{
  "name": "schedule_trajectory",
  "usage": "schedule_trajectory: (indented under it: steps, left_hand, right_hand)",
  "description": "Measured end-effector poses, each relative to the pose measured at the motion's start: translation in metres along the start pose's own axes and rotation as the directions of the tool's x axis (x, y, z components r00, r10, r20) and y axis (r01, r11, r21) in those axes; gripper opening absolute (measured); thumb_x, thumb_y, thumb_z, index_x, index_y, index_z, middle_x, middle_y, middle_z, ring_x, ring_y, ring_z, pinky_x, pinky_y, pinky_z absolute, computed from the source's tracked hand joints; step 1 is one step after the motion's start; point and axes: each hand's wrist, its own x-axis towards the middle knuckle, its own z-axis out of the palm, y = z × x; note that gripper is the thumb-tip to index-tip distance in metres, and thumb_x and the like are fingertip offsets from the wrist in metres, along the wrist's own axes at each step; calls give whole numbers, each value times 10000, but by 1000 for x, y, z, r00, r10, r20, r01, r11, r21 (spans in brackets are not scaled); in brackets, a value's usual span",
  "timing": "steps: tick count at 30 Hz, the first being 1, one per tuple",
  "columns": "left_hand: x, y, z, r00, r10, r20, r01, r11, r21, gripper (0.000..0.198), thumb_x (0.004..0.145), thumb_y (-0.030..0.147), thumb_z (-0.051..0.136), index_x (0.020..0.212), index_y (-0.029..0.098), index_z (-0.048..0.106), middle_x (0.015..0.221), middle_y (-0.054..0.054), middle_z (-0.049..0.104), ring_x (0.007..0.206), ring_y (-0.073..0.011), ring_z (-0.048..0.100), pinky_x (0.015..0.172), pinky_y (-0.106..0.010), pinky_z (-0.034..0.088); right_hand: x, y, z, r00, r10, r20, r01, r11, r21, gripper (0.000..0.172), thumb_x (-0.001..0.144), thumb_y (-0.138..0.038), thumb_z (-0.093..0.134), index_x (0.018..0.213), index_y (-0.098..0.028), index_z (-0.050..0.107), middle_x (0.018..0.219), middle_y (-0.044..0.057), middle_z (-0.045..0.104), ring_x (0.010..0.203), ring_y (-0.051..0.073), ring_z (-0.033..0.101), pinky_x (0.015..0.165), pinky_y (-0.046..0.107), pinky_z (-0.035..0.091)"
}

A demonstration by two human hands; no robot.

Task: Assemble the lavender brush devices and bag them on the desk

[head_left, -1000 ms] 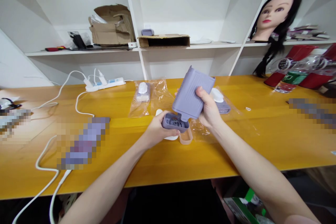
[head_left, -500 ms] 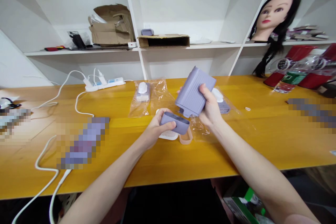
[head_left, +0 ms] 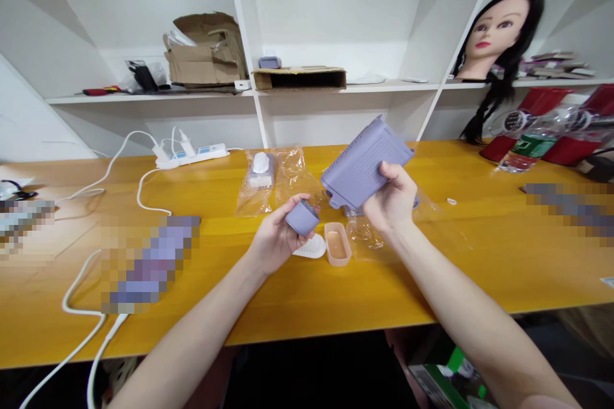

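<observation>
My left hand [head_left: 275, 236] is closed around a small purple plastic cup [head_left: 303, 217], tilted over the table. In my right hand [head_left: 394, 199] is a larger ribbed purple plastic holder [head_left: 367, 163], its notched end slanting down toward the cup. The two purple pieces are apart. Below them on the table lie a pink oval cup [head_left: 338, 245] and a white ridged oval piece [head_left: 313, 246], partly behind my left hand. Another purple part [head_left: 354, 211] shows partly behind the holder, on clear plastic wrapping [head_left: 367, 233].
A bagged purple item with a white top [head_left: 261, 169] lies at the back. Left are a power strip [head_left: 206, 153], white cables and a blurred phone [head_left: 156, 262]. At right stand a bottle [head_left: 530, 140] and red containers. Shelves [head_left: 393, 85] hold cardboard boxes and a mannequin head [head_left: 501, 35].
My left hand has moved left and turned the small cup, drawing it away from the holder. My right hand has shifted right, tilting the holder further. The pink cup shows more fully.
</observation>
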Motion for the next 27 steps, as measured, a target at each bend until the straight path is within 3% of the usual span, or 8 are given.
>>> schedule_trajectory:
  steps: [4,8,10,12,14,16,24,27]
  left_hand:
    - [-4,2,-3,994,33,106,-25,997,-79,585,619,511,752,1102,214,608,962,-57,654,633,-107,575,541,-211,442]
    - [-5,1,-4,985,89,145,-72,991,-116,742,465,313,886,1138,253,581,911,-12,651,655,-92,573,578,-181,457]
    - [-3,1,-3,988,111,112,-93,984,-154,644,512,326,872,1085,229,592,867,-3,655,565,-56,526,534,-165,447]
    - [-1,1,-1,991,98,87,-82,981,-173,517,662,491,754,1049,182,601,880,-46,673,518,-61,522,495,-179,455]
    - [0,1,2,997,54,62,-45,989,-143,559,800,630,521,1072,147,595,903,-107,687,539,-109,585,484,-215,482]
    - [0,0,5,1000,27,17,-25,995,-93,611,866,650,350,1122,144,578,913,-131,693,591,-160,648,494,-239,504]
    - [-1,-5,12,984,127,-124,-131,991,-25,556,919,597,260,1243,228,520,1069,-107,686,709,-193,702,543,-251,518]
    - [0,-4,11,982,141,-124,-146,989,-29,551,920,593,264,1198,209,545,1013,-111,696,668,-184,693,524,-248,508]
  right_hand:
    - [-2,0,3,1000,-20,-8,20,1000,6,281,651,-342,604,919,-263,636,982,1,698,1076,288,600,898,485,497]
    - [-2,1,5,998,-48,46,45,997,59,272,646,-322,671,907,-258,633,950,-7,705,1055,267,612,891,446,511]
    - [-2,3,5,994,-62,89,54,994,94,277,640,-294,699,905,-258,628,947,-14,707,1039,249,619,891,426,514]
    - [-4,5,5,991,-54,124,40,994,106,283,639,-276,720,905,-261,625,942,-18,708,1013,236,628,887,411,516]
    - [-6,7,6,989,-30,144,17,996,91,298,631,-269,733,909,-263,626,929,-18,710,990,232,634,881,404,515]
    - [-10,9,7,988,-7,153,-2,998,55,315,622,-275,742,915,-262,628,912,-11,710,973,235,635,874,401,512]
    - [-12,18,7,991,78,105,-76,997,-22,332,612,-295,770,903,-230,624,954,7,687,937,222,619,726,348,521]
    - [-10,21,7,991,124,57,-123,992,-24,332,614,-320,783,889,-216,629,973,10,669,930,206,603,673,312,518]
